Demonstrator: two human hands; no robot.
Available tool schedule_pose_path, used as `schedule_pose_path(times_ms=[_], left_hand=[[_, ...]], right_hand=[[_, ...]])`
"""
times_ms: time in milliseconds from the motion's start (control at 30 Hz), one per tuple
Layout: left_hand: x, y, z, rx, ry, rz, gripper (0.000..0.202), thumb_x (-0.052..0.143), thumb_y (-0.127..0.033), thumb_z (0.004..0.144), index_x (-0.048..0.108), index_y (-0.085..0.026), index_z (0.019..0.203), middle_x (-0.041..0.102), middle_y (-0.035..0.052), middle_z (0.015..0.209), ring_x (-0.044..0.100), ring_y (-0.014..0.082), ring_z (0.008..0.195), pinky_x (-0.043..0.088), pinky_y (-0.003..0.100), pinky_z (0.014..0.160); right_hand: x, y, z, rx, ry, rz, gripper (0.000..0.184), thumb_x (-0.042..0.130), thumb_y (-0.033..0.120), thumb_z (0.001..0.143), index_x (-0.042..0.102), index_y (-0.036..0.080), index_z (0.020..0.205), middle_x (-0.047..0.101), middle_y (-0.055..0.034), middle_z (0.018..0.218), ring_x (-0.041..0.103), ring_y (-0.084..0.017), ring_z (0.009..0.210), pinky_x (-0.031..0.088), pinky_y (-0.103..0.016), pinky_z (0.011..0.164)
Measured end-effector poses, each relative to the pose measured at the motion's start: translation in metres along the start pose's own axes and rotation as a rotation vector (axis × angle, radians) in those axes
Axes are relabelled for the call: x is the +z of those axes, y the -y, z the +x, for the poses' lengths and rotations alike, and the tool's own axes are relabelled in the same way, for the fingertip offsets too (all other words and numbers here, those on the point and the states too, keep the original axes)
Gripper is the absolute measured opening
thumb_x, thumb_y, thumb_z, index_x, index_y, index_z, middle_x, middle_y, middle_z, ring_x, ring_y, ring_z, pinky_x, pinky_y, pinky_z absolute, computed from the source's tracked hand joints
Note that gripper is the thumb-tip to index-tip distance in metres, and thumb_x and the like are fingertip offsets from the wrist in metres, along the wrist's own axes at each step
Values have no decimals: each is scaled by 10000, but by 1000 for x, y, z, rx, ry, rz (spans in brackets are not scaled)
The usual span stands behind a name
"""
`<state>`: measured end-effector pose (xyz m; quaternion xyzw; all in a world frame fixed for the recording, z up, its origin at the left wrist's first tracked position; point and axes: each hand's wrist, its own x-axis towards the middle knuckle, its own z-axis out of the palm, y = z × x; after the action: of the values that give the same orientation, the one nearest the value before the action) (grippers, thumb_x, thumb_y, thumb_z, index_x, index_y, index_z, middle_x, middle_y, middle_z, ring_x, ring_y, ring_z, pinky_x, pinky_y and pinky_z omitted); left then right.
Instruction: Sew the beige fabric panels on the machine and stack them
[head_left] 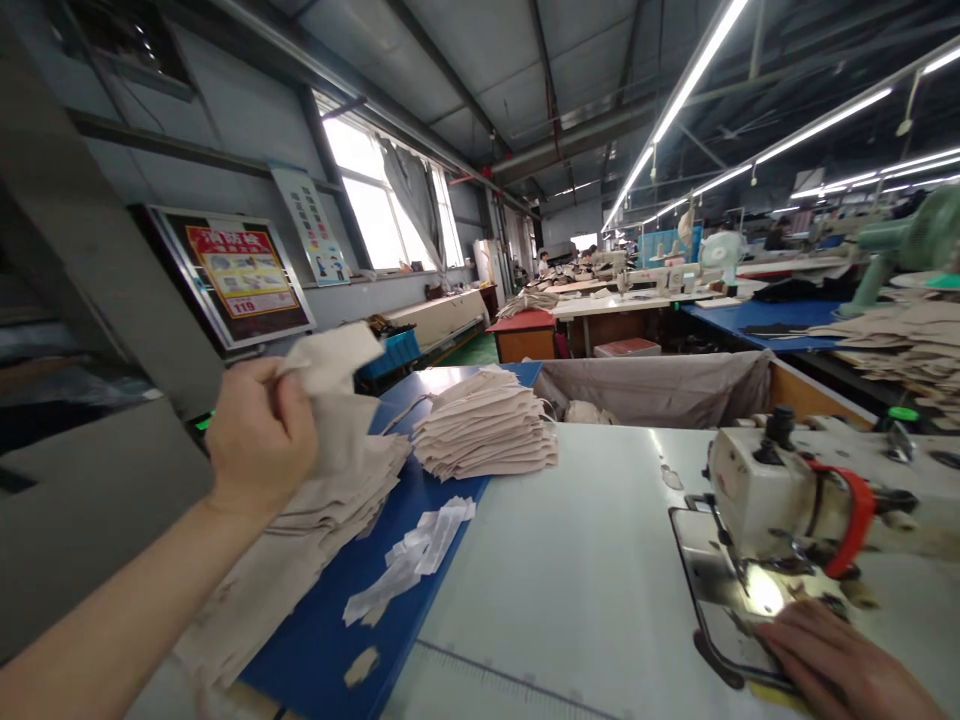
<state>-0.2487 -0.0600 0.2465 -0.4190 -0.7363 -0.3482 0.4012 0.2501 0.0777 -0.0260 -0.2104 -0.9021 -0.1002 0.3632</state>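
My left hand (259, 435) is raised at the left, thumb and fingers pinched on a beige fabric piece (334, 365) whose upper end folds over to the right. Below it lies a stack of beige fabric pieces (315, 545). My right hand (840, 655) rests at the lower right on the edge of the sewing machine's metal plate, fingers stretched out. No fabric shows under those fingers. Just beyond them, a lamp lights the needle area of the white sewing machine (757, 490), which carries a red band.
A second fabric bundle (484, 425) sits at the table's back. White strips (420, 550) lie on the blue board (330, 640). Behind the pale tabletop (570, 560) is a cloth-lined bin (660, 390). A green fan (900, 245) stands at the right.
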Motion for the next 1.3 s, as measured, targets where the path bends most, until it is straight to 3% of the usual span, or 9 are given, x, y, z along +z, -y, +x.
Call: schedule_pose_path(times_ms=[167,267,367,467,567,733,900,1133,1300], left_hand=[[-10,-95,-88,142,209,-368,315,544,-521,827,618,-245,961,691,9,909,672,220,823,555,318,734],[-1,-135,-135,118,530,-601,280,598,-510,785,613,-255,900,683,-24,785,655,181,687,542,267,633],[10,-154,-160,86,716,-737,221,597,-442,779,615,-244,877,687,-26,758,660,174,684,540,251,649],[22,-157,-164,66,798,-796,233,575,-436,798,636,-236,899,701,-14,767,674,180,710,539,246,651],[29,-152,-152,76,861,-820,293,515,-472,844,665,-226,899,722,3,786,682,184,708,542,248,651],[12,-143,-126,134,714,-741,338,494,-510,853,701,-244,823,735,3,776,683,190,698,556,252,676],[-24,-143,-121,434,539,-754,290,483,-449,918,708,-283,839,740,-12,823,684,158,726,549,216,731],[-20,-146,-127,515,566,-724,327,464,-426,948,727,-263,842,746,-22,796,695,129,699,537,160,693],[-11,-146,-124,437,678,-710,385,455,-486,930,741,-257,814,751,-10,780,701,142,673,543,166,643]], right_hand=[[-34,71,67,443,32,597,444,595,308,911,533,313,1351,654,-103,1220,691,-201,931,581,-288,782],[-40,105,103,688,152,1245,715,657,496,847,349,320,1468,490,-145,1404,676,-153,756,574,-296,630],[-34,115,122,860,216,1567,733,755,593,690,515,243,1287,611,-87,1177,550,-55,466,412,-200,395],[-27,108,124,988,205,1525,527,743,613,672,600,170,918,577,55,655,394,-34,341,295,-176,337],[-26,100,123,993,159,1427,432,723,575,698,555,183,772,482,89,495,428,-67,372,332,-190,389],[-27,100,141,936,-59,1318,270,682,380,719,606,189,894,608,44,625,570,-116,561,433,-230,544],[-21,99,156,777,-271,1168,138,569,247,756,664,206,847,692,-1,800,621,-146,745,475,-250,659],[-16,89,140,778,-161,1097,124,575,251,797,681,214,848,707,-3,818,645,-155,766,506,-269,685],[-36,94,145,549,-60,957,212,619,312,882,707,202,1040,701,-65,1085,635,-188,1029,479,-316,932]])
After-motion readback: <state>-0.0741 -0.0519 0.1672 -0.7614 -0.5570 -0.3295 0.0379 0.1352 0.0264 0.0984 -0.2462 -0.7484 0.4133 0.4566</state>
